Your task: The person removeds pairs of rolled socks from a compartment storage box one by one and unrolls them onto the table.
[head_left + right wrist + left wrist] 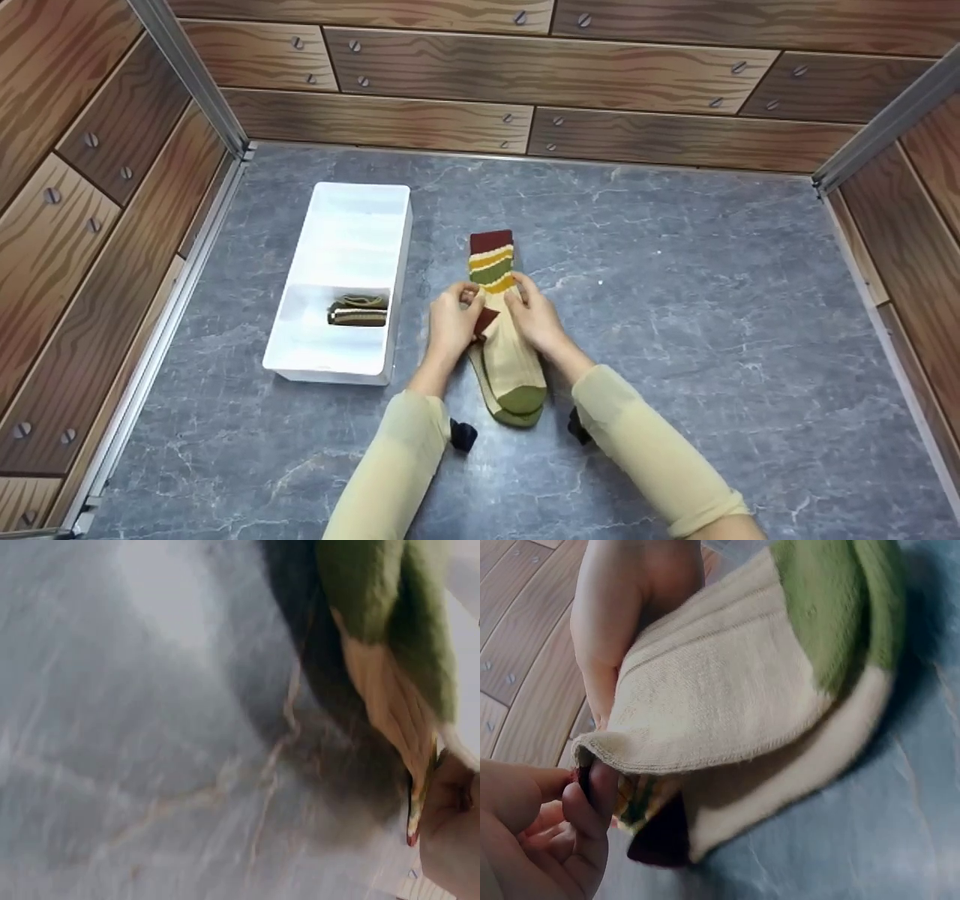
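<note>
A pair of beige socks (pixel 517 364) with green toes lies in the middle of the floor, one sock over the other, toes toward me. The striped cuff (pixel 491 262) in maroon, yellow and green points away. My left hand (pixel 450 319) pinches the top sock's edge on its left side, where a maroon patch (pixel 486 321) shows. In the left wrist view, that edge (pixel 660 765) is lifted off the lower sock (pixel 802 765). My right hand (pixel 536 319) pinches the sock's right side just below the stripes, thumb on top.
Left of the socks stands a white divided box (pixel 356 240). Folded dark striped socks (pixel 358 311) lie in its middle part, against the right wall. Wood-patterned walls (pixel 525 67) enclose the grey marbled surface (pixel 712 337). A small black object (pixel 463 435) is by my left wrist.
</note>
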`<control>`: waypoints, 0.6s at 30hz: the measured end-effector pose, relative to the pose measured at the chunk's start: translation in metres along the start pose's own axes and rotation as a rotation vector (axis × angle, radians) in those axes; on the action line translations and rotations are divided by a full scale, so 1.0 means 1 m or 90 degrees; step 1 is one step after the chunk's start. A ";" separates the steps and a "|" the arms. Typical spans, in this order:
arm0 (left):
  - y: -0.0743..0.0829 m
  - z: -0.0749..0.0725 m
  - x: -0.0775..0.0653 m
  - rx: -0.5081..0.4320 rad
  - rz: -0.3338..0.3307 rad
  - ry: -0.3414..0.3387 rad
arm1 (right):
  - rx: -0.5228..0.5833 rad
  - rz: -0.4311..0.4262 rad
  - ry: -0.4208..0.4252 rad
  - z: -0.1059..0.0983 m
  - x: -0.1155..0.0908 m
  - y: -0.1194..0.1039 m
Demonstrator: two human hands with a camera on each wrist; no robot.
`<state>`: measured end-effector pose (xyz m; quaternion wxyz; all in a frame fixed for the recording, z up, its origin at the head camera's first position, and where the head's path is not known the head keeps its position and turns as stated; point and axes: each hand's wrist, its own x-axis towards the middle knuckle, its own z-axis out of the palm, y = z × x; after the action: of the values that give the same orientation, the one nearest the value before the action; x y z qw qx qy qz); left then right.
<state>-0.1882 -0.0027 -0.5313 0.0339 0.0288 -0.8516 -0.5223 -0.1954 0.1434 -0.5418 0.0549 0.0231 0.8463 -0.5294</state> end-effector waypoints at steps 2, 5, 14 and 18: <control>0.005 0.003 0.001 -0.001 0.020 -0.010 | 0.011 0.001 0.004 -0.005 0.000 0.000; 0.012 0.010 0.002 0.023 0.053 -0.026 | 0.019 0.007 0.008 -0.015 -0.002 0.002; 0.026 0.032 0.000 0.009 0.064 -0.121 | 0.039 0.036 0.049 -0.044 -0.008 0.014; 0.026 0.041 -0.006 -0.032 0.022 -0.190 | 0.009 0.047 0.058 -0.053 -0.010 0.021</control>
<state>-0.1864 0.0463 -0.5269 -0.0835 -0.0644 -0.8343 -0.5411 -0.1870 0.2006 -0.5366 0.0359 0.0789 0.8429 -0.5311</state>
